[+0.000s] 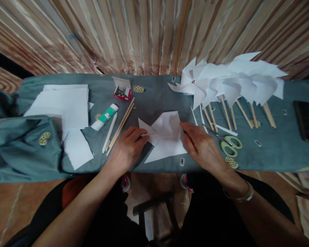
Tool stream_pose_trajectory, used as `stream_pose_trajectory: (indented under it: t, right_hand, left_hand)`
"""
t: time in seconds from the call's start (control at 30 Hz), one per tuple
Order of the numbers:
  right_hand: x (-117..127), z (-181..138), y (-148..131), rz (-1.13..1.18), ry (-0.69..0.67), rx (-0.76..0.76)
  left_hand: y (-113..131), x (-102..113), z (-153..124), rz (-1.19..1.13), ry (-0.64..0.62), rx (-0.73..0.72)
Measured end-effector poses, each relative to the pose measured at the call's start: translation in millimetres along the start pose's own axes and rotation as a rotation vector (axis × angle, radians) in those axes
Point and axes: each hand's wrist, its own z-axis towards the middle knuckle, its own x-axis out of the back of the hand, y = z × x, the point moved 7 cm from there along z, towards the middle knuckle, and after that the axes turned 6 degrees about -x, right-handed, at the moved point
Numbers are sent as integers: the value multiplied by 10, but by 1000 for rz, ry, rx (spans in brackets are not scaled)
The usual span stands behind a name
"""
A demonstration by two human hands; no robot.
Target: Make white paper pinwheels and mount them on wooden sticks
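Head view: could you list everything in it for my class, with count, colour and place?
Cut paper: one, white, between the hands
Pinwheels: several overlapping, white, back right
Paper strips: several, white, near scissors
Scissors: one, green-handled, right
Phone: one, black, far right
Box of pins: one, red and white, back
Loose sticks: two visible, pale, left of centre
Pen: one, white, beside sticks
Glue tube: one, white and green, left
Paper sheets: uncounted, white, left
Cloth: grey-green, yellow-patterned, under everything
Wall: one, brownish, ridged, behind
Shoes: two, partly pink, below
Bracelet: one, silvery, right wrist
Left hand: one, bare, touching cut paper
Right hand: one, bare, touching cut paper
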Motion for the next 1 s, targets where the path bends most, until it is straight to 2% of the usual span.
stream_pose_trajectory:
  t: [0.13, 0.27, 0.37, 0.43, 0.73, 1.0]
  right_hand:
    - [26, -63, -28, 1, -21, 22]
    - [49, -78, -23, -13, -15, 30]
    - [43, -87, -36, -3, -25, 40]
    - [36, -92, -53, 9, -36, 49]
    - [61, -109, 24, 183, -99, 3]
    - [62, -178, 149, 527, -290, -122]
  left_hand:
    - [20, 97, 43, -8, 59, 9]
    - [347, 82, 72, -48, 123, -62]
    - [571, -127, 95, -113, -26, -100]
    - [635, -221, 102, -122, -78, -101]
    - [639, -251, 98, -9, -111, -129]
    - [603, -150, 18, -101, -41, -75]
